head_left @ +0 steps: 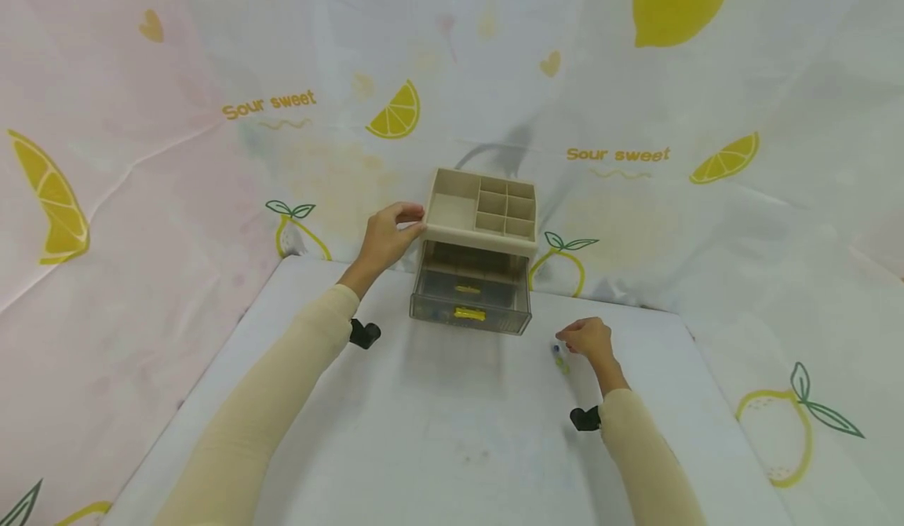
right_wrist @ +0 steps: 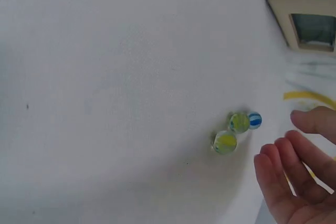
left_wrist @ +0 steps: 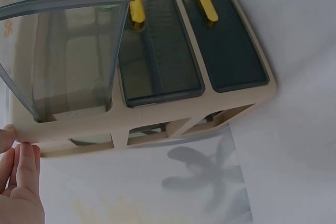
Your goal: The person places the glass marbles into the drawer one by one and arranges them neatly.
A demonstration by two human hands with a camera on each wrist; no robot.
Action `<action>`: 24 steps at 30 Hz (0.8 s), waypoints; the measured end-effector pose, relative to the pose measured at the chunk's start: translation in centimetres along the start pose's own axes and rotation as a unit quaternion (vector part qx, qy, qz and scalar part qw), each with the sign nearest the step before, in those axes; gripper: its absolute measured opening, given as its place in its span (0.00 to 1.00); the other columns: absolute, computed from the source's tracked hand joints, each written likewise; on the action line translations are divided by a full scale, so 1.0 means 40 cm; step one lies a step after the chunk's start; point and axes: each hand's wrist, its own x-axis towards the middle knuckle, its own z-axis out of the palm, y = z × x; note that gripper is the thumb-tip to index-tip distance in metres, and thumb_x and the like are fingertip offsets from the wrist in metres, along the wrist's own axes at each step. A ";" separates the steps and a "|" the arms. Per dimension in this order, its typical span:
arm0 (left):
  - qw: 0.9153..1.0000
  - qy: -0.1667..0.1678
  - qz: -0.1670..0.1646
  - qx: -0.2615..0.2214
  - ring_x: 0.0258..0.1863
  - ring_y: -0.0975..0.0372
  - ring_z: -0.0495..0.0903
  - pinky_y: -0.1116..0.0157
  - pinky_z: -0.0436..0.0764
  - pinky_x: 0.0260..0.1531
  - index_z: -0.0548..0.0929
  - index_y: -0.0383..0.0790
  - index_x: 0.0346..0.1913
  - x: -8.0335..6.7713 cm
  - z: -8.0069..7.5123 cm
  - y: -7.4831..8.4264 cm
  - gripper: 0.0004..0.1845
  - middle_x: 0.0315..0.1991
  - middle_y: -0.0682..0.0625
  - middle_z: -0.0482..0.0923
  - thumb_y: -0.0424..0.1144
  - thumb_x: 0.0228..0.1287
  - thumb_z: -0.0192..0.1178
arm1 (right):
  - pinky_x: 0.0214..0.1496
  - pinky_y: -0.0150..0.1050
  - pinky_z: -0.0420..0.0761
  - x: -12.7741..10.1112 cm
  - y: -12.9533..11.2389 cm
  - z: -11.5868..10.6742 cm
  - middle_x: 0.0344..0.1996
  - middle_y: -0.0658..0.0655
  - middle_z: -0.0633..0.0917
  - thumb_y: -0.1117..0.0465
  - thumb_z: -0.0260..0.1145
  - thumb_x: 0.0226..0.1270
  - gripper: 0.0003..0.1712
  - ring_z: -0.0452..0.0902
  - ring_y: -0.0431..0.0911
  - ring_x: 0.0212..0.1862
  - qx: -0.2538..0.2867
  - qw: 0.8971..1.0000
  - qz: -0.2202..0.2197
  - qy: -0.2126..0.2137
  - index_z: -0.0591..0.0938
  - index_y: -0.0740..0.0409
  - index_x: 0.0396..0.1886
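Note:
A beige desktop drawer organizer (head_left: 482, 241) stands at the back of the table, its top drawer (head_left: 438, 310), smoky and see-through with a yellow handle, pulled out. My left hand (head_left: 388, 235) holds the organizer's upper left edge between thumb and fingers. To the right of the organizer, my right hand (head_left: 589, 341) hovers beside several glass marbles (head_left: 561, 363), its fingers loosely bent and nothing between them. In the right wrist view two yellow-green marbles (right_wrist: 225, 142) and a blue-striped marble (right_wrist: 254, 120) lie close together, just off the fingertips.
Two lower drawers (left_wrist: 157, 40) of the organizer are closed. Its top has open compartments (head_left: 506, 206). A lemon-print cloth (head_left: 480, 78) hangs behind the white table (head_left: 452, 416). A black wrist mount (head_left: 365, 334) sticks out from the left sleeve.

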 end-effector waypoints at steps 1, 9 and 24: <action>1.000 -0.001 0.000 0.001 0.51 0.53 0.81 0.57 0.76 0.55 0.81 0.31 0.53 0.001 0.000 0.000 0.17 0.49 0.41 0.83 0.34 0.63 0.67 | 0.33 0.40 0.80 0.000 0.005 0.003 0.18 0.54 0.85 0.59 0.73 0.58 0.12 0.81 0.42 0.21 -0.012 1.000 0.000 -0.002 0.88 0.66 0.32; 1.000 -0.001 0.001 0.002 0.51 0.53 0.81 0.57 0.76 0.55 0.81 0.30 0.53 0.002 -0.001 0.001 0.18 0.49 0.41 0.83 0.33 0.62 0.67 | 0.27 0.34 0.77 0.004 0.014 0.024 0.19 0.56 0.85 0.58 0.75 0.53 0.12 0.82 0.47 0.23 -0.015 1.000 0.018 -0.015 0.88 0.65 0.29; 1.000 -0.001 -0.002 -0.004 0.51 0.53 0.81 0.58 0.77 0.54 0.81 0.30 0.53 0.000 0.001 0.004 0.17 0.50 0.41 0.83 0.33 0.63 0.67 | 0.27 0.34 0.74 0.001 0.016 0.039 0.18 0.56 0.85 0.62 0.75 0.50 0.08 0.75 0.43 0.21 -0.040 0.999 0.016 -0.022 0.88 0.64 0.28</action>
